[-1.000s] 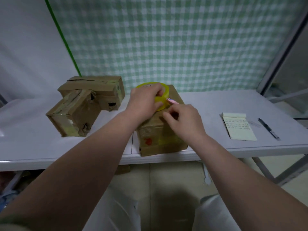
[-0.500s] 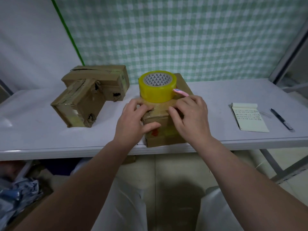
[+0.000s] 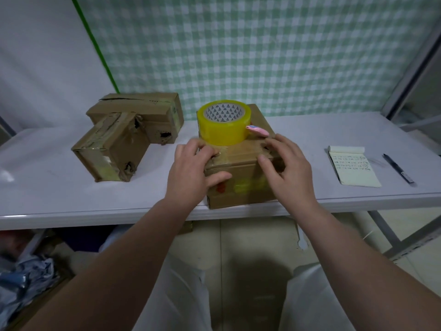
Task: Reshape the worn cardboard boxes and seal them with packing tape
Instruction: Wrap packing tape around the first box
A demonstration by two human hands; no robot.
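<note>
A worn cardboard box (image 3: 241, 194) stands at the table's front edge, in the middle. On its top sits a yellow roll of packing tape (image 3: 223, 127), with a small pink cutter (image 3: 258, 130) beside it to the right. My left hand (image 3: 191, 168) grips the box's front left top edge, fingers curled on top and thumb on the front face. My right hand (image 3: 287, 163) rests on the top right corner with its fingers spread. Both hands are off the tape roll.
Two more battered boxes lie at the left, one (image 3: 112, 154) with torn holes in front of another (image 3: 140, 113) behind it. A notepad (image 3: 353, 168) and a black pen (image 3: 397, 168) lie at the right on the white table (image 3: 47, 197).
My left hand has let go of the tape roll and dropped to the box's front left edge. My right hand has slid from the cutter to the box's right corner.
</note>
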